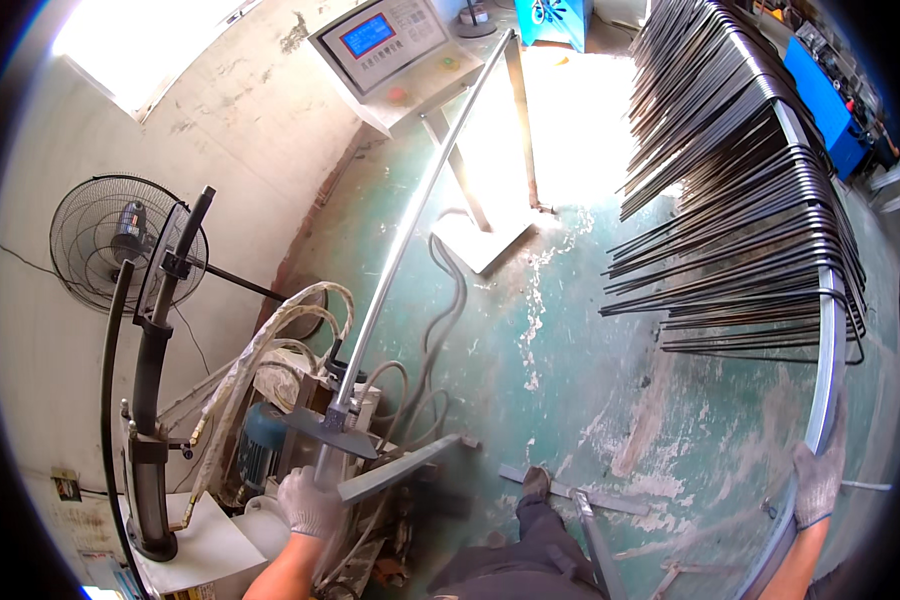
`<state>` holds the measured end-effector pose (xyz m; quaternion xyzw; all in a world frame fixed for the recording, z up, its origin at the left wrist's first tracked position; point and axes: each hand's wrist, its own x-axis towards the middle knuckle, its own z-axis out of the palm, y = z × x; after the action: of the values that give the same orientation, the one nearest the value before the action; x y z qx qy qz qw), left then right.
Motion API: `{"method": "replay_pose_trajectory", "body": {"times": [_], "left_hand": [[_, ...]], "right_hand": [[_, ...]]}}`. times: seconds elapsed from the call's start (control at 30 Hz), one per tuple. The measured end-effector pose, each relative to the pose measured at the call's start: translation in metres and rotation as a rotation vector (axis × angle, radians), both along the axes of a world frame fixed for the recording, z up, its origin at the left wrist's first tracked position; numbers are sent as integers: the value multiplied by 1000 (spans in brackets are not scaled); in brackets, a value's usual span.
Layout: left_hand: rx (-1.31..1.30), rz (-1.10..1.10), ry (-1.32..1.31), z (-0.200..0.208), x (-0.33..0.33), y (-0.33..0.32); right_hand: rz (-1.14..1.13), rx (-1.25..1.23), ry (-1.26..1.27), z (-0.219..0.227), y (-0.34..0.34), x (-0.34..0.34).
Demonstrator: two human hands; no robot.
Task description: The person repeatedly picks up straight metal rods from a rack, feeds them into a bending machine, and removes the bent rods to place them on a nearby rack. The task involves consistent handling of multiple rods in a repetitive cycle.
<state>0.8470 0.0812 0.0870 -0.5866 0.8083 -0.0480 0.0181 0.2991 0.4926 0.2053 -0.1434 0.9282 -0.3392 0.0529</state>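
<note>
While the gloved left hand (pixel 308 502) has its grip clenched around the near end of a long galvanised tube (pixel 410 225) just below the dark clamp plate (pixel 330 428) of a bending machine (pixel 270 440), the gloved right hand (pixel 818 478) is wrapped around a second, curved metal bar (pixel 828 350) that rises along the right side of the head view. Judging by how things lie, the tube is seated in the machine and runs straight up toward the control panel (pixel 395 45) with only a slight bow, so its bending seems barely begun, if at all; the bar in the right hand looks to be the rail of a rack, though I cannot tell for certain. A large share of the work appears done: many thin dark bent rods (pixel 740 200) hang in a dense row over that rail. How many pieces are left cannot be told, since no stock of unbent tubes shows. No surface carries the things; the machine stands on a green-painted concrete floor (pixel 570 380), worn and patchy, with hoses (pixel 270 330) looping beside a blue motor (pixel 260 440). A standing fan (pixel 120 240) faces a scuffed white wall (pixel 250 130), bright daylight falls across the floor near the panel's stand, and the person's own dark shoe (pixel 536 484) sits between the hands.
</note>
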Motion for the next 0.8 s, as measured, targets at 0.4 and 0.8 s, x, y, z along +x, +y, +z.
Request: {"method": "replay_pose_trajectory", "body": {"times": [0.4,0.8], "left_hand": [[-65,26,27,-4,4,4],[-277,-130,712,19,56,112]], "right_hand": [[65,105,138,-13,17,-13],[237,-30,71,-75,70,-98]]}}
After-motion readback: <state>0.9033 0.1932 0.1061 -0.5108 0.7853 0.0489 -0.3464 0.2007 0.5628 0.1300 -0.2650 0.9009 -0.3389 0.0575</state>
